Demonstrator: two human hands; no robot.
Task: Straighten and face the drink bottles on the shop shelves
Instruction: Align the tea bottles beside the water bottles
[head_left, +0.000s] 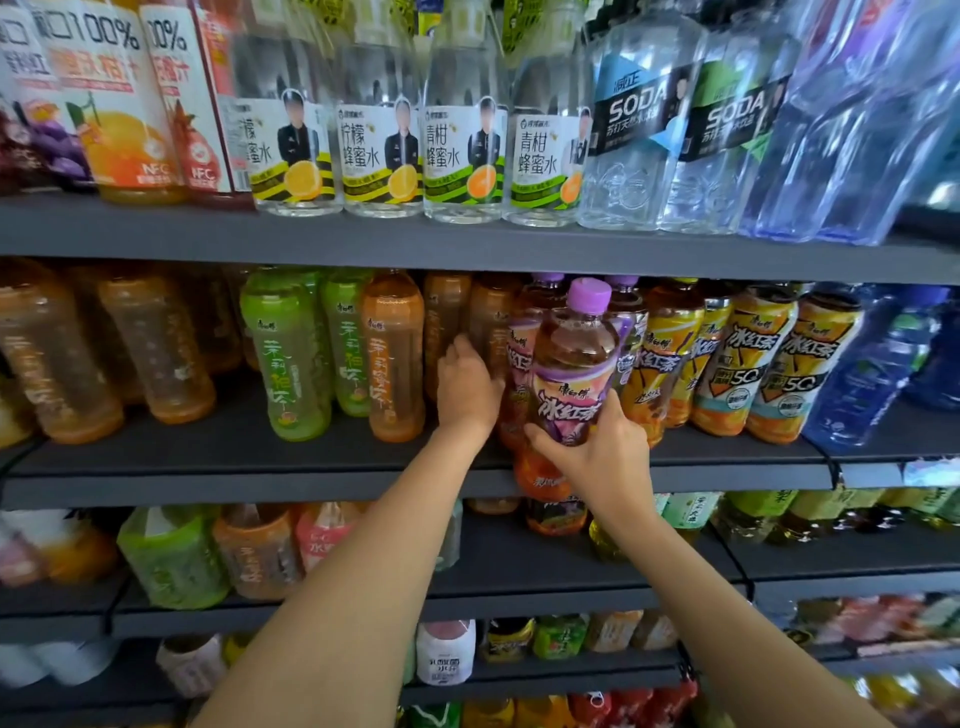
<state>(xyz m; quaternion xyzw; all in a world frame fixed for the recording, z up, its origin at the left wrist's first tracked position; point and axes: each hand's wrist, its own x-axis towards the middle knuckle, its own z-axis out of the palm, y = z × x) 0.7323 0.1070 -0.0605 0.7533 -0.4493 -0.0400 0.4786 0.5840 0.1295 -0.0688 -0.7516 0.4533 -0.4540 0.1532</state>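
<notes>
A purple-capped iced tea bottle with a purple label is lifted in front of the middle shelf, its label facing me. My right hand grips its lower half from below. My left hand reaches into the shelf just left of it, its fingers curled round an orange-brown bottle behind. More purple-capped bottles stand in the row behind the held one.
Yellow-labelled iced tea bottles stand to the right, green and orange tea bottles to the left. The top shelf holds honey-water bottles, soda water and juice cartons. Lower shelves carry more drinks.
</notes>
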